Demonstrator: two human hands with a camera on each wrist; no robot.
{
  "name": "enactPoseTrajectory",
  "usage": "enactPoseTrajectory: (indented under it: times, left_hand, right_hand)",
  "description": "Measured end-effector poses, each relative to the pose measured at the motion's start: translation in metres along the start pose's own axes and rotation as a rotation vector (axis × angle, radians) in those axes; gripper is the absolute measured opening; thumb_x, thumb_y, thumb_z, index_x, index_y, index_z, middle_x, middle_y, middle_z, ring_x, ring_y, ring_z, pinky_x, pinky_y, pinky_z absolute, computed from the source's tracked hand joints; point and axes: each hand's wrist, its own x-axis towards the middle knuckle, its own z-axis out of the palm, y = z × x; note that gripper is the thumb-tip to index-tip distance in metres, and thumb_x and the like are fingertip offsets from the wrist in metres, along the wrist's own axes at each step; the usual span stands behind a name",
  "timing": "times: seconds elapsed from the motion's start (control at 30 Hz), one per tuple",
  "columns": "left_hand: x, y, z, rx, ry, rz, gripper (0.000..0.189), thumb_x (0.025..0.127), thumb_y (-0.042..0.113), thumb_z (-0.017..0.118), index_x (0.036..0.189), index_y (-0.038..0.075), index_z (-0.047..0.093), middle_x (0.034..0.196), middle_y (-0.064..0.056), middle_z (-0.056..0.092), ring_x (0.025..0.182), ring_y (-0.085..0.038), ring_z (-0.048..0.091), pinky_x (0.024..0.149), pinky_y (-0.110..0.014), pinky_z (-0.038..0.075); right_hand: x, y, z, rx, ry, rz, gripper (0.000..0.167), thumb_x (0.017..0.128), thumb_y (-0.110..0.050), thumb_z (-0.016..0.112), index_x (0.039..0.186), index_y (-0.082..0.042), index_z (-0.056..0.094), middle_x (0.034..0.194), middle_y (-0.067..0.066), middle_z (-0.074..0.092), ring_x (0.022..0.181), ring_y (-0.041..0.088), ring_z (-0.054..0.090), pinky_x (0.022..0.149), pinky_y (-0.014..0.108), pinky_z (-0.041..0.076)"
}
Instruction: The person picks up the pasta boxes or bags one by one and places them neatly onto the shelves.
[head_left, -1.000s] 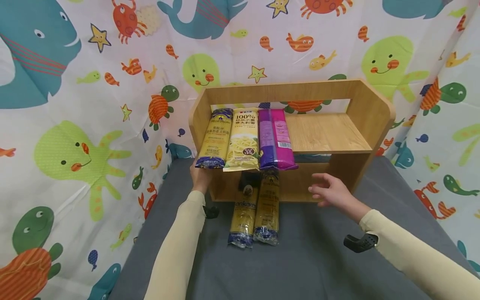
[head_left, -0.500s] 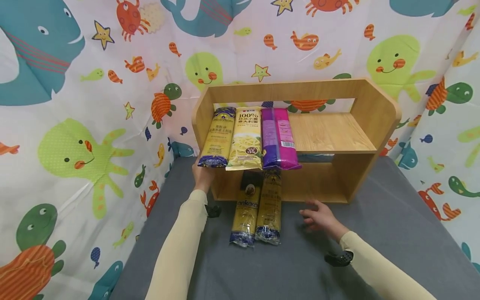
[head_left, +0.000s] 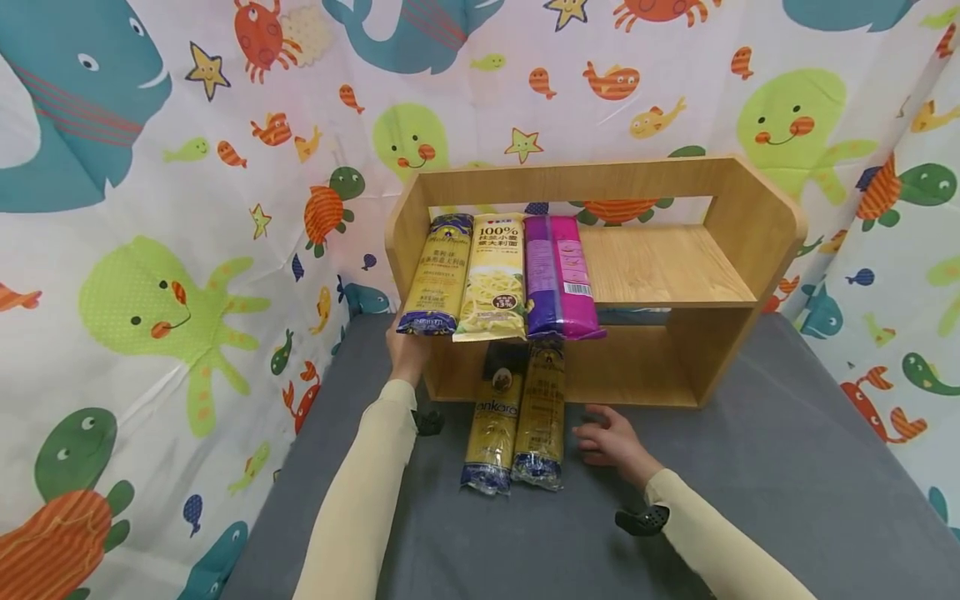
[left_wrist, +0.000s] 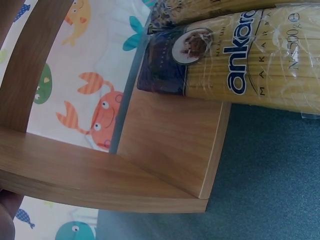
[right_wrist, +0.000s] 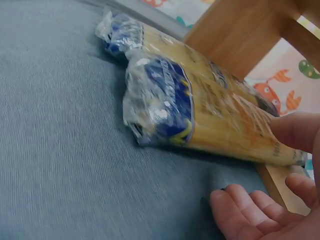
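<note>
Right hand (head_left: 613, 443) poised, fingers apart: I could drop the pasta packet (head_left: 540, 417) beside it should its glossy wrap (head_left: 537, 473) slip.

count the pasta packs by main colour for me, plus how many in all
Gold packs: 3
Pale yellow pack: 1
Purple-and-pink pack: 1
Total: 5
</note>
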Motion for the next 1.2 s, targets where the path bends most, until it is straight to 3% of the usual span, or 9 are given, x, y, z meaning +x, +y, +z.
enactPoseTrajectory:
  times: [0.13,0.37,0.7,0.83,0.97,1.2]
  left_hand:
    - [-0.001,-0.001,0.0,0.001,-0.007,-0.007,0.047,0.104,0.044,0.049,0.144,0.019,0.054,0.122,-0.014,0.069,0.092,-0.026,0.056,0.078,-0.038,0.044]
    - [-0.002,0.0,-0.001,-0.037,-0.012,-0.021,0.05,0.103,0.045,0.051,0.146,0.019,0.053,0.13,-0.013,0.068,0.097,-0.025,0.056,0.079,-0.036,0.044]
    - [-0.001,-0.001,0.0,-0.046,-0.006,-0.001,0.047,0.104,0.044,0.052,0.144,0.021,0.055,0.129,-0.011,0.069,0.094,-0.023,0.056,0.08,-0.035,0.043]
    - [0.0,-0.001,-0.001,-0.058,-0.01,0.0,0.046,0.104,0.044,0.052,0.144,0.02,0.056,0.13,-0.011,0.069,0.095,-0.023,0.056,0.08,-0.035,0.042]
    - [0.0,0.0,-0.002,-0.027,0.001,0.036,0.044,0.105,0.041,0.052,0.142,0.018,0.057,0.126,-0.014,0.07,0.094,-0.025,0.056,0.08,-0.037,0.042]
    - [-0.001,0.0,-0.002,0.026,0.023,0.057,0.044,0.102,0.038,0.055,0.139,0.015,0.059,0.128,-0.016,0.07,0.098,-0.028,0.057,0.086,-0.043,0.045]
  right_hand:
    - [0.001,-0.003,0.012,0.025,-0.007,-0.01,0.071,0.095,-0.013,0.066,0.154,0.003,0.031,0.135,0.033,0.056,0.088,0.018,0.069,0.075,0.045,0.061]
    - [0.009,-0.005,0.031,0.017,-0.007,-0.028,0.075,0.093,-0.013,0.069,0.156,0.0,0.03,0.14,0.037,0.052,0.1,0.028,0.069,0.074,0.045,0.06]
    - [0.018,-0.007,0.048,-0.091,0.036,-0.087,0.084,0.082,-0.005,0.08,0.154,-0.006,0.036,0.122,0.034,0.062,0.091,0.03,0.068,0.067,0.042,0.058]
    - [0.023,-0.011,0.053,-0.165,0.06,-0.134,0.087,0.079,-0.003,0.082,0.153,-0.002,0.037,0.136,0.034,0.055,0.114,0.041,0.063,0.088,0.05,0.056]
    - [0.027,-0.017,0.058,-0.202,0.08,-0.153,0.086,0.077,-0.001,0.082,0.151,0.0,0.039,0.152,0.032,0.042,0.136,0.048,0.046,0.11,0.059,0.042]
    - [0.031,-0.018,0.061,-0.216,0.084,-0.145,0.084,0.076,0.0,0.083,0.148,0.0,0.04,0.153,0.032,0.04,0.138,0.049,0.044,0.113,0.06,0.038]
